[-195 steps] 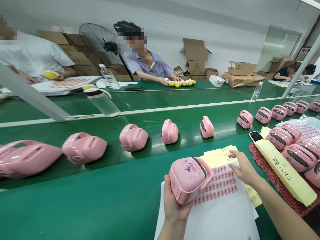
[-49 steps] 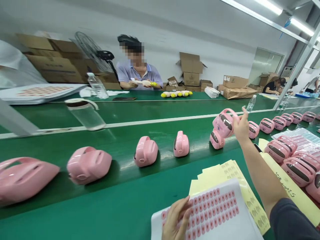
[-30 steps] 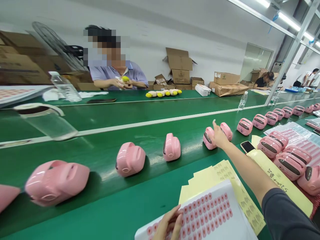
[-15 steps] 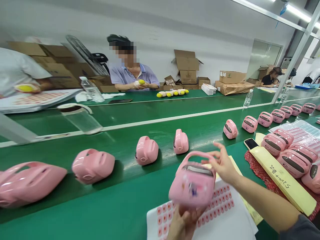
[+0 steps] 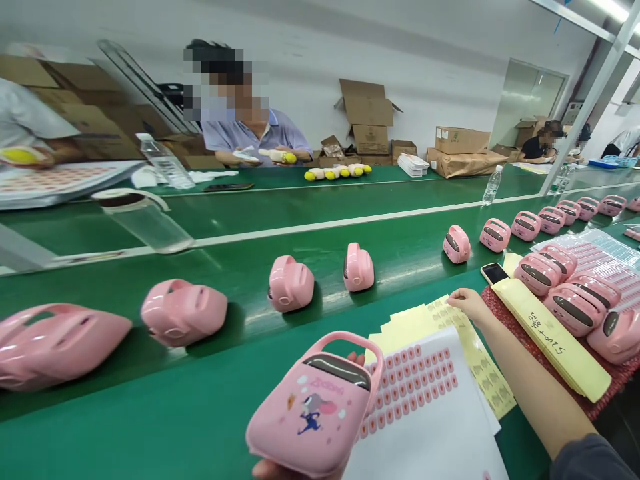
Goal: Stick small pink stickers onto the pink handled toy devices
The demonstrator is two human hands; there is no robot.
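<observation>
A pink handled device (image 5: 310, 407) with a dark window and a printed cartoon rabbit rests tilted in my left hand (image 5: 273, 469). That hand grips it from beneath and behind; most of its fingers are hidden by the device. Farther right, my right hand (image 5: 469, 307) has its fingers pinched together at the top edge of a yellow sticker sheet (image 5: 483, 360). What exactly lies between the fingertips is small and partly covered. Overlapping the yellow sheets is a white sheet (image 5: 425, 427) with rows of small pink stickers, just right of the device.
More pink devices (image 5: 185, 313) stand in a line along the green belt (image 5: 240, 260). At right, several sit on a red mat beside a yellow paper stack (image 5: 550, 340) and a phone (image 5: 495, 273). A clear jug (image 5: 145, 217) lies across the belt. A co-worker (image 5: 255, 133) handles yellow-tipped items opposite.
My left hand has brought the pink device lower and to the left, its printed front now clearly visible. My right hand has left the device's handle and moved right to the yellow sheets.
</observation>
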